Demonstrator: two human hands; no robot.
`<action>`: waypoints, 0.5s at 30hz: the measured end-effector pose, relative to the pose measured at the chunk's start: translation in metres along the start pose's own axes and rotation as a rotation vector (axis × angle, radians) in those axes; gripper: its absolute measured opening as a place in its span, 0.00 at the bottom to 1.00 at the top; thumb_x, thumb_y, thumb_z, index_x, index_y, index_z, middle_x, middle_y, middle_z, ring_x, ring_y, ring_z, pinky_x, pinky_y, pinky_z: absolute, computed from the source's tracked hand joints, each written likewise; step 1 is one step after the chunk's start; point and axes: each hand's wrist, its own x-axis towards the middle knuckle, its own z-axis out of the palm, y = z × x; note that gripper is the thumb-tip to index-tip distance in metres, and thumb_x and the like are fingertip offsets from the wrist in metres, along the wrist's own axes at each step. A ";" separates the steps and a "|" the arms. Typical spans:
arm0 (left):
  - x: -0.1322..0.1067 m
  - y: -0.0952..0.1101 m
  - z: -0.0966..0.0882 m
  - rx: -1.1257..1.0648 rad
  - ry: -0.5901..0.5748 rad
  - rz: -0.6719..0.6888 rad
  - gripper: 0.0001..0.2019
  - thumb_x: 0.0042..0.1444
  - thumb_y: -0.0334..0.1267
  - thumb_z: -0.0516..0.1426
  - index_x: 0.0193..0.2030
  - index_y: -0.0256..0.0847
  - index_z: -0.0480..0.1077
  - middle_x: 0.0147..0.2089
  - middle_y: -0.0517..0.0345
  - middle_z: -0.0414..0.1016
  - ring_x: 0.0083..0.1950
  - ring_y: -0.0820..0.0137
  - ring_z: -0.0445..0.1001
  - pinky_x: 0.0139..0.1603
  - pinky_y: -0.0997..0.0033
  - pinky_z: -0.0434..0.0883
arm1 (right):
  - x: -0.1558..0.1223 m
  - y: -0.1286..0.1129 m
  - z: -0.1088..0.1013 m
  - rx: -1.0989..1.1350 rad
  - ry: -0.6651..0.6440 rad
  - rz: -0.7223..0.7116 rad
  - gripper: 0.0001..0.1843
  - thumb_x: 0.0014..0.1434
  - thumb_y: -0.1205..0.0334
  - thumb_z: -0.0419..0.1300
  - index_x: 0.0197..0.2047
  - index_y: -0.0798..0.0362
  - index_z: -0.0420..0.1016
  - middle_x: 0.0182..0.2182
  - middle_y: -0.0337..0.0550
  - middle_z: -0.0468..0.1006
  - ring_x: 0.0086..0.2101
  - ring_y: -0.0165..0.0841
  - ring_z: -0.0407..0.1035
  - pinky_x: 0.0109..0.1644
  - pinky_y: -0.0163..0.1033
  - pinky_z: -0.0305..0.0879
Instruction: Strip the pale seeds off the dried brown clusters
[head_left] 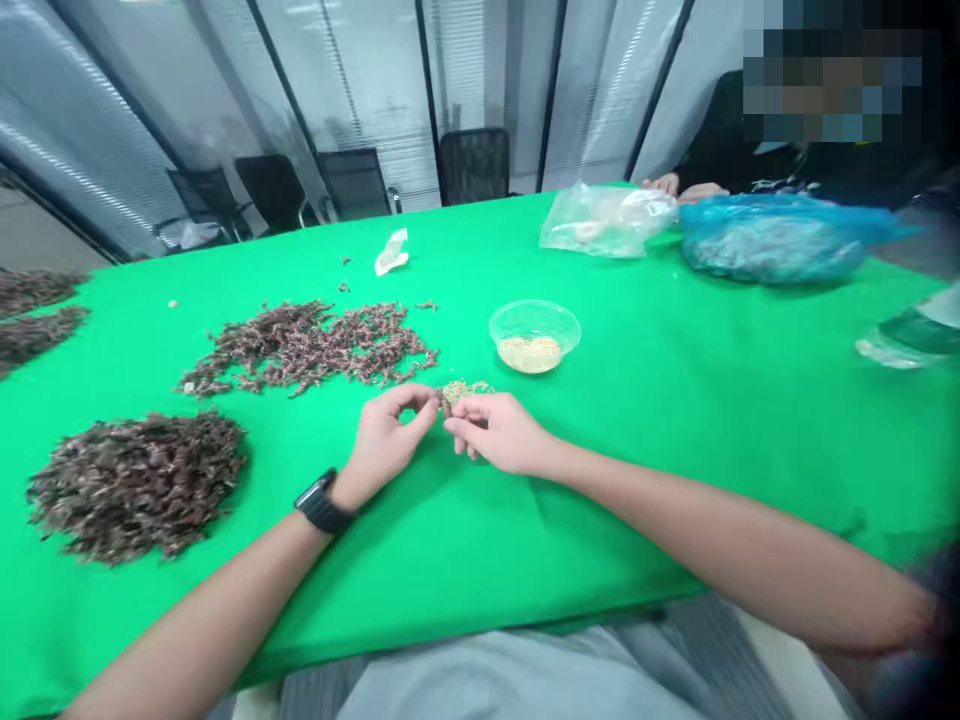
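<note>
My left hand (394,430), with a dark watch on its wrist, pinches a small brown dried piece (445,405) between thumb and forefinger. Fingertips of my right hand (499,432) close on the same piece from the other side; most of it is hidden by the fingers. Just beyond lies a little heap of pale yellow bits (456,391) on the green cloth. Behind that stands a clear plastic bowl (535,318), its bottom covered by similar pale bits. To the left spreads a loose pile of brown dried pieces (322,345).
A thicker dark pile (139,485) lies near left, with more piles (34,300) at the far left edge. White crumpled paper (392,252), a clear plastic bag (604,220), a blue bag (776,240) and a bottle (919,330) lie farther off. Another person sits across, far right.
</note>
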 end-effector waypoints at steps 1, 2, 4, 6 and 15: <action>0.000 -0.002 0.000 0.000 0.006 0.000 0.10 0.62 0.42 0.60 0.37 0.38 0.77 0.39 0.54 0.82 0.40 0.68 0.78 0.43 0.69 0.72 | 0.001 0.001 0.000 0.003 -0.002 0.002 0.12 0.63 0.61 0.58 0.28 0.54 0.68 0.23 0.38 0.77 0.20 0.25 0.67 0.25 0.31 0.64; 0.001 -0.003 0.001 -0.002 0.011 -0.002 0.10 0.61 0.42 0.60 0.37 0.38 0.77 0.39 0.54 0.82 0.40 0.67 0.78 0.44 0.69 0.72 | 0.002 0.001 0.001 0.006 -0.004 0.003 0.12 0.63 0.61 0.58 0.28 0.54 0.68 0.23 0.38 0.77 0.20 0.25 0.67 0.25 0.31 0.64; 0.001 -0.005 0.001 -0.009 0.017 -0.010 0.09 0.61 0.42 0.60 0.37 0.38 0.78 0.39 0.53 0.82 0.40 0.67 0.78 0.44 0.69 0.72 | 0.003 0.002 0.001 0.013 -0.009 0.008 0.11 0.63 0.61 0.57 0.28 0.54 0.68 0.22 0.38 0.77 0.19 0.26 0.67 0.25 0.31 0.64; 0.000 -0.006 0.002 -0.022 0.019 -0.026 0.09 0.60 0.42 0.61 0.36 0.38 0.78 0.38 0.54 0.82 0.39 0.67 0.78 0.44 0.68 0.72 | 0.003 0.002 0.001 0.025 -0.016 0.015 0.11 0.63 0.61 0.57 0.28 0.54 0.68 0.23 0.38 0.77 0.19 0.26 0.67 0.25 0.31 0.64; -0.001 0.001 0.002 -0.021 0.041 -0.035 0.07 0.59 0.39 0.61 0.37 0.38 0.79 0.35 0.55 0.81 0.35 0.70 0.75 0.40 0.70 0.71 | 0.000 -0.002 0.000 0.084 -0.053 0.061 0.12 0.63 0.62 0.57 0.28 0.54 0.69 0.23 0.39 0.78 0.19 0.25 0.68 0.24 0.30 0.64</action>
